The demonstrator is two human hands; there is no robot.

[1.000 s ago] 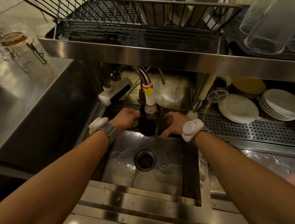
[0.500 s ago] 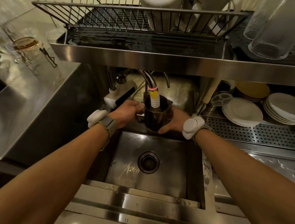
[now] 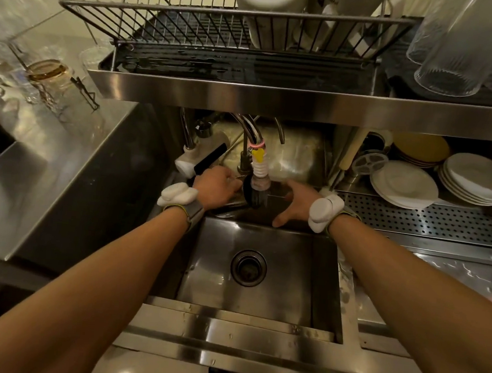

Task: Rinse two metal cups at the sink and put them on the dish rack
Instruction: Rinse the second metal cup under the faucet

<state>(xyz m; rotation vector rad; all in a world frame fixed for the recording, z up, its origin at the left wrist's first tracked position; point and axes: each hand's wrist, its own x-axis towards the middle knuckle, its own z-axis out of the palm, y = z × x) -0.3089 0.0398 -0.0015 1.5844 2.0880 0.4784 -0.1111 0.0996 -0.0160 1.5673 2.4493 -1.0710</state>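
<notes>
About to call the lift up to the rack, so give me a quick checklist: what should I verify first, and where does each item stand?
1. Metal cup under the faucet nozzle: ok.
2. Left hand gripping the cup: cannot tell, contact hidden.
3. Right hand gripping the cup: not ok, fingers spread, beside it.
4. Water running: cannot tell.
5. Free space on the dish rack: ok, left part bare.
6. Second cup located: cannot tell, only one visible.

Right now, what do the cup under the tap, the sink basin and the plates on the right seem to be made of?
Cup: apparently dark metal, dull sheen, though blurred. Sink basin: stainless steel, brushed, with streaky reflections. Plates: probably glazed white ceramic, smooth and opaque; melamine cannot be ruled out.
</notes>
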